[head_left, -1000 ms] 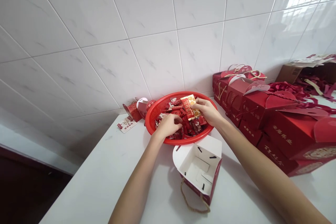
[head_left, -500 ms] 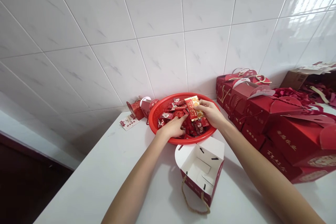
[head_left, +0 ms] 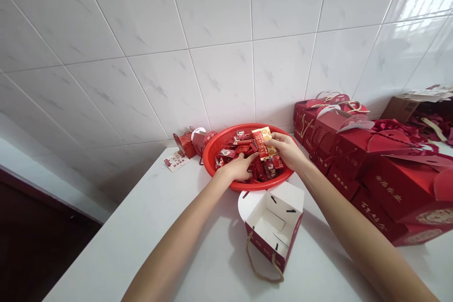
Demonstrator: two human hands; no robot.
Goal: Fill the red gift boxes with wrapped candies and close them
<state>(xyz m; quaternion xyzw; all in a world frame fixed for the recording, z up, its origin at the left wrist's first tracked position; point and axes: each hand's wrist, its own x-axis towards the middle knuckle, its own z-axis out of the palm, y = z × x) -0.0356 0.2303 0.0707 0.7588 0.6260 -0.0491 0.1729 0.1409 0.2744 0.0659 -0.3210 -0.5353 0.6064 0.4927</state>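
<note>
A red plastic basket (head_left: pixel 208 156) holds a heap of wrapped candies (head_left: pixel 228 153), mostly in red. My right hand (head_left: pixel 286 150) grips a flat red and gold snack packet (head_left: pixel 262 143) over the basket's right side. Down among the candies is my left hand (head_left: pixel 239 168), its index finger stretched toward the packet; its other fingertips are hidden in the heap, so what they touch cannot be seen. Just in front of the basket stands a red gift box (head_left: pixel 271 226) with its flaps up, a white inside with nothing in it, and a rope handle hanging forward.
Closed red gift boxes (head_left: pixel 384 188) are stacked along the right. At the far right a cardboard box (head_left: pixel 399 107) holds dark red material. Small red boxes (head_left: pixel 187 144) and a printed card (head_left: pixel 176 161) lie left of the basket. A tiled wall (head_left: pixel 219 80) backs the white table (head_left: pixel 141 226).
The view has shifted slightly. My left index finger now reaches out straighter toward the packet. My right hand keeps its grip on the packet over the basket.
</note>
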